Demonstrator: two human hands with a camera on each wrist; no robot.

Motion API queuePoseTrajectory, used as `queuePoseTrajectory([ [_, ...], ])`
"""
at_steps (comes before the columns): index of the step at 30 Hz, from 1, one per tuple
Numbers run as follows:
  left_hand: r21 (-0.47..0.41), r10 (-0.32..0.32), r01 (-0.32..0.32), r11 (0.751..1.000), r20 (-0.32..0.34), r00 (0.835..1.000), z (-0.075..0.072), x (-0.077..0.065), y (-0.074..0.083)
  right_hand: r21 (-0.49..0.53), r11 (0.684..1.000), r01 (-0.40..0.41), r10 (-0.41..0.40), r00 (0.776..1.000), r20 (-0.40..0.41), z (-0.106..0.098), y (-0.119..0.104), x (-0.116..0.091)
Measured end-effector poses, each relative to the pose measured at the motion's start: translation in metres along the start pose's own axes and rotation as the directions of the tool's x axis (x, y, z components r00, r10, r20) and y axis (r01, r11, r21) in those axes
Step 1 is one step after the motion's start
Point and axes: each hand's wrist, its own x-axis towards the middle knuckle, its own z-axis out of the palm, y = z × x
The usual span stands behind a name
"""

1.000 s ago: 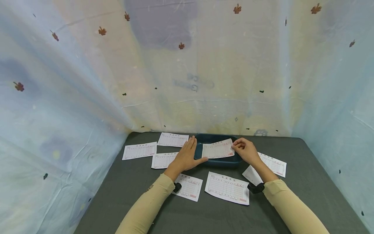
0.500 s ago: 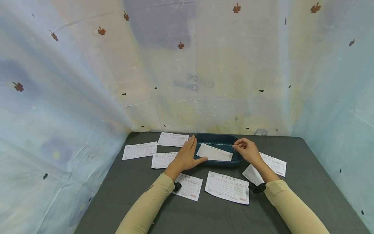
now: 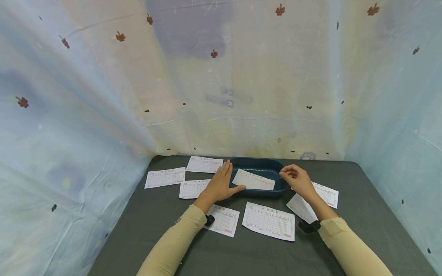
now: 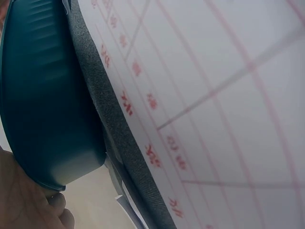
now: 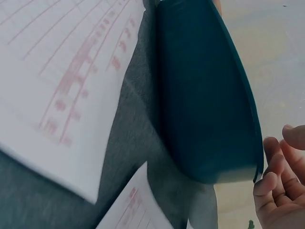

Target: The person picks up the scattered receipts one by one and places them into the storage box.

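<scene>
A dark teal plastic tray (image 3: pixel 257 193) stands at the back of the table, with one printed paper form (image 3: pixel 253 180) lying tilted inside it. My left hand (image 3: pixel 218 186) rests at the tray's left end, fingers straight and thumb spread along the near rim. Just at the right end of the tray is my right hand (image 3: pixel 297 180), its fingers loosely bent and holding nothing. In the right wrist view, those fingers (image 5: pixel 274 183) are right beside the rim, the thumb apart from them. The left wrist view shows the left hand's fingers (image 4: pixel 57 205) under the tray's edge.
More printed forms lie on the grey table (image 3: pixel 269 257): one form (image 3: pixel 268 221) in front of the tray, another (image 3: pixel 224 220) by the left wrist, several to the left (image 3: pixel 165 178), and two on the right, partly under the right arm (image 3: pixel 326 194). A patterned curtain (image 3: pixel 221 96) hangs behind.
The paper form dropped from my right hand's fingertips into the tray. Afterwards my right hand moved slightly right, away from it. My left hand stayed in place.
</scene>
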Motion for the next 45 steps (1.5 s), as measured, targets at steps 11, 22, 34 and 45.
queuePoseTrajectory([
  [11,0.002,0.003,-0.003,1.0,-0.003,1.0,0.0,0.001,0.0,-0.023,0.999,-0.042,0.041,0.999,-0.028,-0.029,0.015,-0.015],
  [22,-0.007,0.01,-0.01,1.0,-0.008,1.0,0.001,0.001,-0.002,-0.112,0.985,-0.131,0.121,0.989,-0.087,-0.051,0.033,-0.031],
  [34,-0.017,0.002,-0.002,1.0,0.005,1.0,0.0,-0.001,-0.001,-0.243,0.954,-0.177,0.162,0.984,-0.08,-0.073,0.057,-0.046],
  [45,-0.013,-0.002,0.002,1.0,0.0,1.0,0.003,0.001,-0.002,-0.349,0.915,-0.203,0.188,0.979,-0.077,-0.091,0.072,-0.051],
])
